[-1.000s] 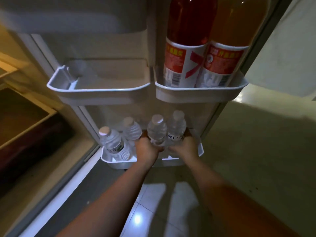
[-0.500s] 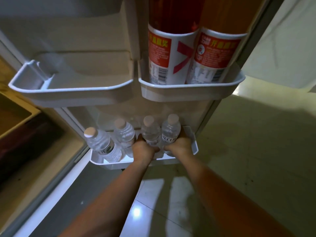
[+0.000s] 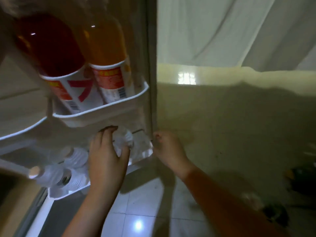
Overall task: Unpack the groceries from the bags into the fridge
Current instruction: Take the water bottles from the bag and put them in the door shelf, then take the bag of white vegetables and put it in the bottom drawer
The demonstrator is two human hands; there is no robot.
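The fridge door stands open. Its bottom door shelf (image 3: pixel 56 194) holds several small clear water bottles (image 3: pixel 51 173). My left hand (image 3: pixel 106 158) is wrapped around one water bottle (image 3: pixel 124 139) at the right end of that shelf, just under the shelf above. My right hand (image 3: pixel 168 147) is off the bottles, at the door's right edge, fingers loosely curled with nothing in them. The upper door shelf (image 3: pixel 102 110) carries a big red drink bottle (image 3: pixel 56 57) and a big orange drink bottle (image 3: pixel 106 53).
A second, bare door shelf (image 3: pixel 22 132) curves at the left. Glossy floor tiles (image 3: pixel 140 211) lie below. A pale curtain (image 3: pixel 230 29) hangs at the right. Dark blurred objects (image 3: pixel 301 178) lie on the floor at the far right.
The view has swung right and blurred. My right hand has let go of its bottle and moved right to the door edge. My left hand still grips a bottle.
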